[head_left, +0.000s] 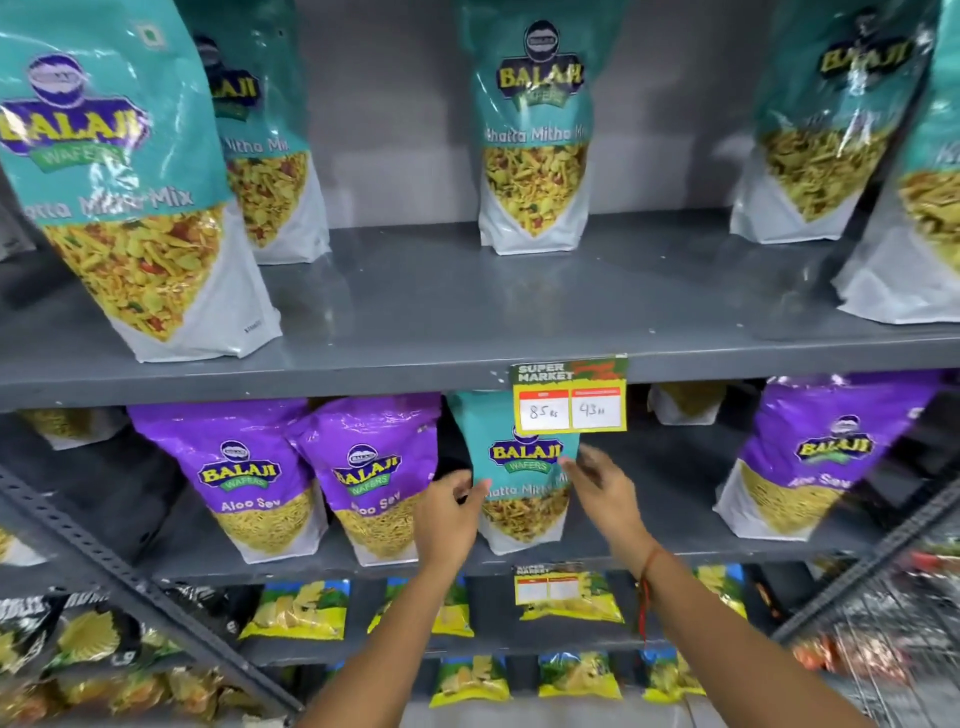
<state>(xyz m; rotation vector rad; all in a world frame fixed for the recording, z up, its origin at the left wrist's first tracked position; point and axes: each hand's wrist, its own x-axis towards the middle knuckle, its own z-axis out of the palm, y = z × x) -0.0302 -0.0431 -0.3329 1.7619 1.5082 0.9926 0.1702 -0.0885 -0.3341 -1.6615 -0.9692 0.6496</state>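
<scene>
A teal Balaji Khatta Mitha Mix bag (524, 467) stands upright on the middle shelf (649, 548), right of two purple Aloo Sev bags (374, 483). My left hand (449, 519) is at the bag's left edge, fingers curled and thumb on the edge, pinching it. My right hand (602, 491) reaches the bag's right edge with blurred, fairly straight fingers whose tips touch it. A red thread circles my right wrist. The price tag (569, 397) hides the top of the bag.
Several teal bags (535, 135) stand apart on the grey upper shelf (441, 322), with bare room between them. Another purple bag (815, 457) stands at the right of the middle shelf. Yellow-green snack packs (296, 608) fill the lower shelves. A slanted grey metal strut (130, 571) crosses at left.
</scene>
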